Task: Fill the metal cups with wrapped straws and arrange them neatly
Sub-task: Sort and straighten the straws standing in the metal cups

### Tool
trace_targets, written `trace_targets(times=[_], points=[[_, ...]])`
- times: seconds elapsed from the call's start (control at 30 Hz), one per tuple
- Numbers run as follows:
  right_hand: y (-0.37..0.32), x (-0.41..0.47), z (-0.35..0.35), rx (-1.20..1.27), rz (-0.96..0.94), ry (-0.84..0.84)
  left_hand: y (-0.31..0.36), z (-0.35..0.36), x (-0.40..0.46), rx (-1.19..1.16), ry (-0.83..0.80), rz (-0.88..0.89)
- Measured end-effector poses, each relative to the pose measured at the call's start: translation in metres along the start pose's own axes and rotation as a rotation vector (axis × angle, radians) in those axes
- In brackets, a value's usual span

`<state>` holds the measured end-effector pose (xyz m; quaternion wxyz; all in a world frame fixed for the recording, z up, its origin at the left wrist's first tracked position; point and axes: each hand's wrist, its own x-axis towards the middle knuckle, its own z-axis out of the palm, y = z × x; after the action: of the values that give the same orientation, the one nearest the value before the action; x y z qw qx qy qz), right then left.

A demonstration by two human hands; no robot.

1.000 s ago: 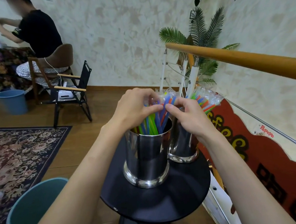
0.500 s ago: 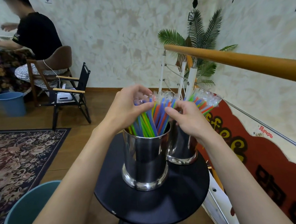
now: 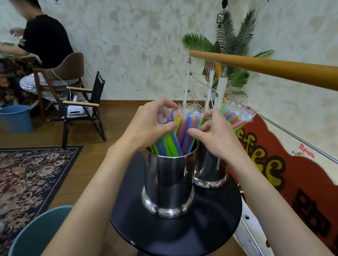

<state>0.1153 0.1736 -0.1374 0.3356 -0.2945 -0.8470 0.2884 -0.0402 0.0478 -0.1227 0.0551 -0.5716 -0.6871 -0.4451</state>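
1. Head view, nearest first: a round black side table (image 3: pixel 170 239) carries both shiny cylindrical metal cups, so the containers are in place.
2. The nearer metal cup (image 3: pixel 168 183) stands upright near the middle of the table and is packed with a bundle of coloured straws in clear wrappers (image 3: pixel 181 127). Filling of this cup looks done or nearly done.
3. The left hand (image 3: pixel 150 125) curls around the left side of that bundle above the rim, thumb pressed against the straws and fingers wrapped over the crinkled wrapper tips.
4. The right hand (image 3: pixel 215 133) grips the bundle's right side, thumb and curled fingers pinching the straws toward the left hand. By this judgement the step in hand is gathering and straightening, not loading.
5. The farther metal cup (image 3: pixel 209 170) stands just behind and to the right, touching or almost touching the first; which cannot be told. Its own fan of wrapped straws (image 3: pixel 236 116) leans outward to the right, looser than the near bundle.
6. What seems left: squaring up the near bundle, then perhaps tidying the leaning far one. No loose straws show on the table.
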Motion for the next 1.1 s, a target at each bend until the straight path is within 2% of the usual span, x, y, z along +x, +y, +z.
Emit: trace_targets(times=[0.33,1.1], points=[[-0.0031,-0.0013,-0.0005,-0.130,-0.029,-0.005,-0.0003,-0.0016,0.0007,0.017,-0.033,0.001],[-0.0026,-0.0011,-0.0004,-0.091,-0.076,-0.043,-0.0011,-0.0020,0.0009,-0.006,-0.062,0.012]])
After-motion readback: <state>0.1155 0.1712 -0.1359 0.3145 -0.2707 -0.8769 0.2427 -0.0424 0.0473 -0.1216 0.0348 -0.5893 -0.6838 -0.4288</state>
